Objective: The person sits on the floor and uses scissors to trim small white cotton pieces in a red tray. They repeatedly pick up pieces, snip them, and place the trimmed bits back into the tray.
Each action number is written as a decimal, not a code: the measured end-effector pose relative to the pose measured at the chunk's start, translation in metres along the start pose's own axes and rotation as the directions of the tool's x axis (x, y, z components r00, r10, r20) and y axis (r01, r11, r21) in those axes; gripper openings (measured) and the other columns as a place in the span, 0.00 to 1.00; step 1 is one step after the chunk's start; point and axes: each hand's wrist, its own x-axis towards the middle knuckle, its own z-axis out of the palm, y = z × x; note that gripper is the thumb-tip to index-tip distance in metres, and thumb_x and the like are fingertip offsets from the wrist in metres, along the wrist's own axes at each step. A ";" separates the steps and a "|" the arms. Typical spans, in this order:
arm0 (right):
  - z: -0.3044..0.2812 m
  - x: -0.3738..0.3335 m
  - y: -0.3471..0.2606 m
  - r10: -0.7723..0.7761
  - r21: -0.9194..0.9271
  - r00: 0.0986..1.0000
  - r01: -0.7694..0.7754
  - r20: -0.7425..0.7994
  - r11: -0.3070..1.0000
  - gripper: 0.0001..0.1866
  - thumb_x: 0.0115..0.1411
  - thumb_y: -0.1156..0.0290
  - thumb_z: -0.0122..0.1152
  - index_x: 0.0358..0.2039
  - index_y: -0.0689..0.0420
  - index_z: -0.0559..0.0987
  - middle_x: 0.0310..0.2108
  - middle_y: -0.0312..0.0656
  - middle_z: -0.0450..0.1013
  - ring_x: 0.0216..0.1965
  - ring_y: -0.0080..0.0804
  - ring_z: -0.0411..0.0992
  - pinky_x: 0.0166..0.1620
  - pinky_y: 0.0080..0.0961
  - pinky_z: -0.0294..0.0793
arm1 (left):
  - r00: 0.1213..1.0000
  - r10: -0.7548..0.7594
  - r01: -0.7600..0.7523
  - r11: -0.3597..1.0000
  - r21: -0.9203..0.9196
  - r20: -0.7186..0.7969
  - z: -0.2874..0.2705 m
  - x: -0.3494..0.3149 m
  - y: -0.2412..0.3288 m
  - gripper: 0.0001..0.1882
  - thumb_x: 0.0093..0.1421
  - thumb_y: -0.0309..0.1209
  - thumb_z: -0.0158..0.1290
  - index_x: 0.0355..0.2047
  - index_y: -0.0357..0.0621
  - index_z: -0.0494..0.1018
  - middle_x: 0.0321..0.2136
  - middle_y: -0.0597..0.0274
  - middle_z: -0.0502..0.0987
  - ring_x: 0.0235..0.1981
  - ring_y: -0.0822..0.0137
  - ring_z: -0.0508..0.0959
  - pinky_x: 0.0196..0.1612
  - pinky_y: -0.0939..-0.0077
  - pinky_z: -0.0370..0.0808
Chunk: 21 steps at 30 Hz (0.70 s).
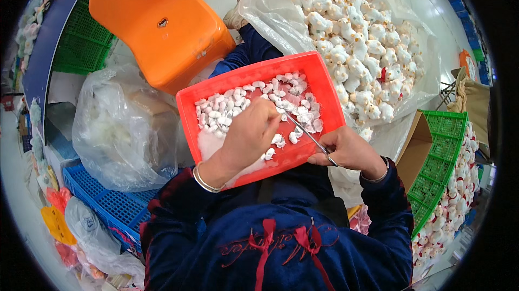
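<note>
A red plastic tray (250, 72) rests on my lap, with many small white curved fabric pieces (220, 105) and a clump of white stuffing (210, 146) in it. Over its middle, my left hand (250, 131) is closed in a pinch on a small white fabric piece (283, 116), partly hidden by the fingers. My right hand (348, 151) grips long metal forceps (306, 132) by the handle rings at the tray's right side. The forceps' tips meet the piece at my left fingertips. A few white pieces (269, 154) lie just under the left hand.
At the far right, a large clear plastic bag (273, 7) holds a heap of white plush toys (357, 48). An orange stool (162, 23) stands far left. Blue crate (116, 200) and filled plastic bag (127, 129) are on the left; green crate (440, 158) and cardboard (415, 145) on the right.
</note>
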 end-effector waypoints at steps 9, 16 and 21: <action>0.013 0.004 0.002 -0.027 -0.095 0.999 0.023 -0.040 0.995 0.22 0.57 0.54 0.73 0.24 0.64 0.81 0.13 0.43 0.65 0.17 0.24 0.62 0.24 0.28 0.64 | 0.992 -0.118 0.117 0.993 0.036 0.047 -0.002 -0.005 0.000 0.06 0.60 0.18 0.57 0.38 0.36 0.75 0.34 0.53 0.78 0.36 0.58 0.81 0.40 0.70 0.76; 0.013 0.001 0.001 -0.030 -0.029 0.999 0.029 -0.020 0.999 0.22 0.58 0.56 0.72 0.24 0.65 0.79 0.13 0.41 0.63 0.18 0.22 0.61 0.24 0.27 0.63 | 0.990 -0.130 0.127 0.991 -0.047 -0.060 -0.004 0.002 0.001 0.06 0.59 0.17 0.56 0.37 0.36 0.75 0.33 0.54 0.78 0.35 0.61 0.81 0.39 0.71 0.76; -0.009 -0.008 0.000 -0.026 -0.132 0.999 0.031 0.042 0.991 0.19 0.56 0.60 0.73 0.23 0.64 0.79 0.13 0.41 0.64 0.17 0.23 0.61 0.24 0.27 0.63 | 0.982 -0.153 0.167 0.977 -0.130 0.106 -0.004 -0.018 0.023 0.05 0.59 0.17 0.56 0.36 0.36 0.75 0.32 0.57 0.77 0.36 0.65 0.80 0.40 0.74 0.75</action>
